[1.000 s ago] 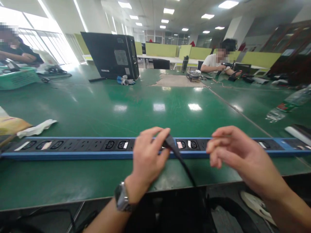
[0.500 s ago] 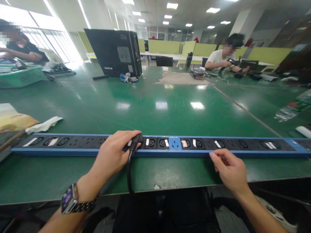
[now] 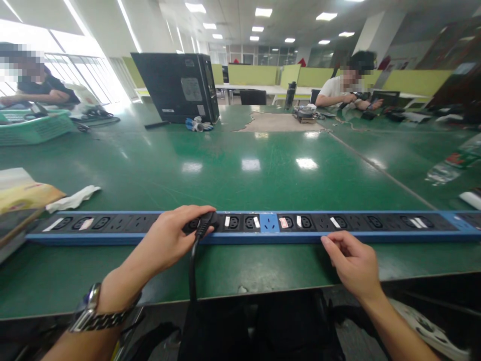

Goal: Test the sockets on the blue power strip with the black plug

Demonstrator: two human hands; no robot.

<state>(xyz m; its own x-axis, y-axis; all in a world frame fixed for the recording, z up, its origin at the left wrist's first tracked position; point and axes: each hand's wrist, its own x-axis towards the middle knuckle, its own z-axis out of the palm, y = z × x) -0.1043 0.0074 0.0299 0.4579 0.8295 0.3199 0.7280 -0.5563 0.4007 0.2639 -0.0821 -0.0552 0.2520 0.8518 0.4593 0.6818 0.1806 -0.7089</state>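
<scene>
My left hand (image 3: 171, 228) is closed round a black power plug (image 3: 207, 220) over the left-centre part of a long blue and black power strip (image 3: 240, 239). Whether the plug is seated in a socket is hidden. Its black cable (image 3: 193, 265) hangs over the table edge. At the strip's front edge, right of the blue socket (image 3: 269, 223), my right hand (image 3: 355, 263) is loosely closed, thumb near the curled fingers, with nothing visible in it. White stickers mark several sockets.
The strip lies along the near edge of a green table (image 3: 225, 180). A computer case (image 3: 176, 87), gloves (image 3: 199, 124) and a green basket (image 3: 35, 128) stand farther back. A bottle (image 3: 451, 165) lies at right, a yellow packet (image 3: 30, 193) at left. Two people sit across.
My left hand and the plug have shifted slightly left, and the left wrist has turned and moved left. My right hand has barely moved. The view has tilted a little.
</scene>
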